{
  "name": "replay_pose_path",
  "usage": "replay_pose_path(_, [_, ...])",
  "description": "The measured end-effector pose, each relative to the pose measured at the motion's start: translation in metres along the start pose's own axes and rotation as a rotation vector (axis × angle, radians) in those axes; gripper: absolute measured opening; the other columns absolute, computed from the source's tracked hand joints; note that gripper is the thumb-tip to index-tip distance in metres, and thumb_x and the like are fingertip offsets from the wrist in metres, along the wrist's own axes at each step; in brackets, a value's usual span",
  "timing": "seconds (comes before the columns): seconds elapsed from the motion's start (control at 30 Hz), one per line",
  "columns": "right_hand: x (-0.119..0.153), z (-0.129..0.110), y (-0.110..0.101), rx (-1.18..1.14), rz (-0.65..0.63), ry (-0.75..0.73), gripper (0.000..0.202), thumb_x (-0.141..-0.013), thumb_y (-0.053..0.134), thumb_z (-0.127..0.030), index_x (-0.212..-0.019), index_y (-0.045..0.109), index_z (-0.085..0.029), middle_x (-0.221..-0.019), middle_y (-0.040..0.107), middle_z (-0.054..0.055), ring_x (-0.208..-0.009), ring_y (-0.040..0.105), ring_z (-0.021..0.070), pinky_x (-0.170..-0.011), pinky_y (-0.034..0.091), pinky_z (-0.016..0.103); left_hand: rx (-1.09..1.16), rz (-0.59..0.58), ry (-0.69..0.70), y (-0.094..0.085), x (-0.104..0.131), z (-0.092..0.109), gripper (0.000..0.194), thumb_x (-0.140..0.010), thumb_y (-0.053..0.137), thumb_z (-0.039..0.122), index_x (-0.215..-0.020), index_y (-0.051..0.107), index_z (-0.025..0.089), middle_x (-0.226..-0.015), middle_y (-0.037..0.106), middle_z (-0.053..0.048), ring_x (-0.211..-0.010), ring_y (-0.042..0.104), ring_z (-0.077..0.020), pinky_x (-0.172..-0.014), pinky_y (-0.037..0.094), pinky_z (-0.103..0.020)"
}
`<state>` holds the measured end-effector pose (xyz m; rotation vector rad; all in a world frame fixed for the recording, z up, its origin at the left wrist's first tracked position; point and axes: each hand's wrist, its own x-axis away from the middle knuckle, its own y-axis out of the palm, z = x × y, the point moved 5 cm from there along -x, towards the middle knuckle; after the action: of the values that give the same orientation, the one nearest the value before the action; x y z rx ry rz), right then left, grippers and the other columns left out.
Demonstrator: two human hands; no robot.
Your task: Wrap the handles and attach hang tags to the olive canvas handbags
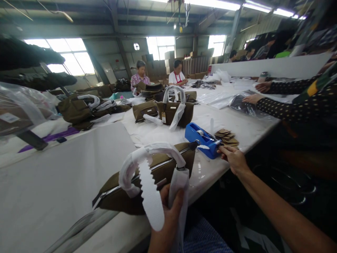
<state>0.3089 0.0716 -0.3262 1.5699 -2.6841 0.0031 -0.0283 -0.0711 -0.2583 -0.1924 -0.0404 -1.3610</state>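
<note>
An olive-brown handbag (163, 172) with a long metal zipper lies on the table in front of me. Its arched handle (160, 147) is wrapped in white paper, and a white strip with a toothed edge (151, 193) hangs from it. My left hand (171, 211) is closed around the white-wrapped strap (179, 184) at the bag's near side. Out to the right, my right hand (234, 160) pinches at the cutting end of a blue tape dispenser (201, 138); the clear tape between the fingertips is hard to see. Brown paper tags (226, 137) are piled beside the dispenser.
More olive handbags (175, 112) with wrapped handles stand farther back on the white table (244, 131). Others lie at left (76, 109). A co-worker's hands (252, 98) rest by clear plastic bags (244, 103) at right. The table's edge runs beneath my right arm.
</note>
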Motion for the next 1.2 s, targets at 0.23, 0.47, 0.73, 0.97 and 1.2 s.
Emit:
replay_pose_path(0.23, [-0.002, 0.002, 0.000, 0.048, 0.032, -0.044, 0.038, -0.061, 0.079, -0.054, -0.070, 0.073, -0.017, -0.067, 0.073, 0.008, -0.047, 0.055, 0.0140, -0.048, 0.051, 0.029, -0.020, 0.018, 0.042, -0.001, 0.001, 0.001, 0.055, -0.075, 0.076, 0.061, -0.101, 0.078, 0.013, -0.078, 0.073, -0.007, -0.083, 0.068, -0.0286, -0.073, 0.054, -0.033])
replay_pose_path(0.47, [0.045, -0.015, -0.006, 0.219, 0.002, -0.174, 0.040, -0.069, 0.078, -0.054, -0.082, 0.077, -0.016, -0.074, 0.075, 0.007, -0.060, 0.064, 0.0191, -0.060, 0.050, 0.030, 0.024, -0.038, 0.065, -0.002, 0.002, 0.010, 0.053, -0.072, 0.079, 0.061, -0.091, 0.078, 0.011, -0.074, 0.072, -0.006, -0.078, 0.068, -0.0265, -0.071, 0.054, -0.031])
replay_pose_path(0.73, [0.150, -0.085, 0.037, 0.245, -0.482, -0.333, 0.030, -0.086, 0.072, -0.051, -0.086, 0.077, -0.021, -0.075, 0.073, 0.003, -0.069, 0.066, 0.0187, -0.069, 0.053, 0.028, 0.019, -0.002, 0.085, -0.001, 0.000, 0.004, 0.052, -0.073, 0.078, 0.060, -0.093, 0.078, 0.012, -0.075, 0.073, -0.006, -0.077, 0.068, -0.0261, -0.072, 0.054, -0.031])
replay_pose_path(0.97, [0.191, -0.117, 0.104, 0.279, -0.686, -0.388, 0.032, -0.089, 0.064, -0.046, -0.074, 0.071, -0.019, -0.065, 0.068, 0.002, -0.060, 0.061, 0.0149, -0.057, 0.046, 0.025, -0.027, -0.099, 0.121, 0.001, 0.003, 0.009, 0.044, -0.084, 0.070, 0.050, -0.102, 0.077, 0.011, -0.092, 0.077, -0.011, -0.091, 0.070, -0.0292, -0.084, 0.053, -0.036])
replay_pose_path(1.2, [0.174, -0.116, 0.114, 0.615, -0.631, -0.394, 0.037, -0.085, 0.061, -0.049, -0.063, 0.067, -0.020, -0.061, 0.068, 0.003, -0.057, 0.060, 0.0163, -0.057, 0.040, 0.029, -0.017, -0.082, 0.142, 0.000, 0.005, 0.009, 0.042, -0.083, 0.072, 0.049, -0.101, 0.078, 0.011, -0.088, 0.076, -0.011, -0.091, 0.069, -0.0305, -0.087, 0.053, -0.038])
